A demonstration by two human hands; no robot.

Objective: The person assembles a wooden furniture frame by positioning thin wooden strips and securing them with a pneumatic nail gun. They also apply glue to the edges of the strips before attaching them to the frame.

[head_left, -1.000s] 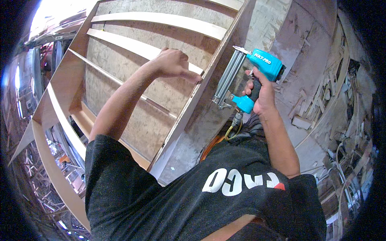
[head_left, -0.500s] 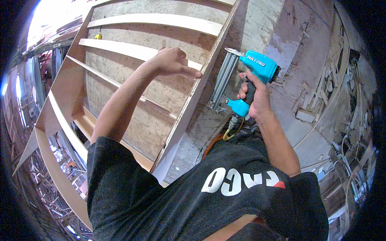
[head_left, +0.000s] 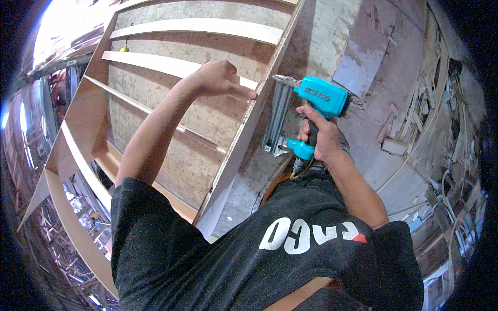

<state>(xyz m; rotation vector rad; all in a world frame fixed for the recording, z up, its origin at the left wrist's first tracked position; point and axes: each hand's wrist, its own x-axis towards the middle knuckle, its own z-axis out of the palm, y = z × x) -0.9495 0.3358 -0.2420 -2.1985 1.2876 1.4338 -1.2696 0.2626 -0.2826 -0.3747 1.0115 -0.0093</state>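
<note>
My right hand [head_left: 326, 137] is wrapped around the black grip of a turquoise nail gun [head_left: 324, 96]. The gun's nose points left at the long side board [head_left: 241, 132] of a wooden frame, a short gap away from it. My left hand [head_left: 220, 80] is closed at the right end of a pale wooden slat [head_left: 155, 65]. Its thumb reaches out to the side board's top edge, while the other fingers are curled and partly hidden. A hose runs from the bottom of the nail gun's handle.
More slats [head_left: 207, 27] cross the frame, and a curved board [head_left: 78, 228] forms its near left part. A yellow object [head_left: 123, 49] hangs by a far slat. Wood offcuts [head_left: 394, 146] and strips litter the floor on the right.
The nail gun in my right hand has moved left and slightly down, its nose now closer to the side board. My left hand has stayed nearly in place.
</note>
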